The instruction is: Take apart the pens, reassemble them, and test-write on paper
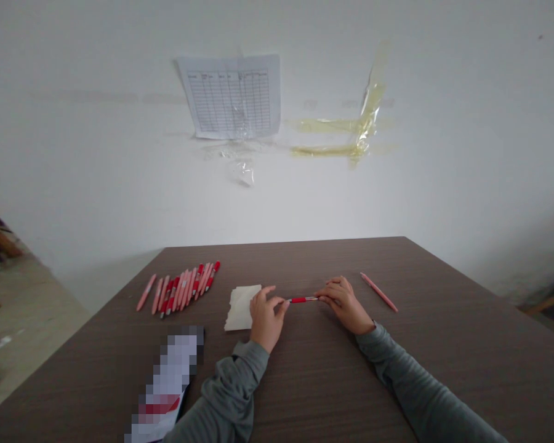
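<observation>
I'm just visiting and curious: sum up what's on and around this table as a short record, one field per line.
Left hand: this hand pinches one end of a red pen
Right hand: this hand pinches the pen's other end
Pens at left: a row of pink and red pens
Pen at right: one pink pen, lying apart
Paper: torn-edged pale piece, partly hidden by the left hand
Near left forearm: pixelated object, identity unclear
Surface: dark brown table
Wall: printed grid sheet and yellowish tape

Dim, diffuse light puts small glints on the tape [365, 130].
</observation>
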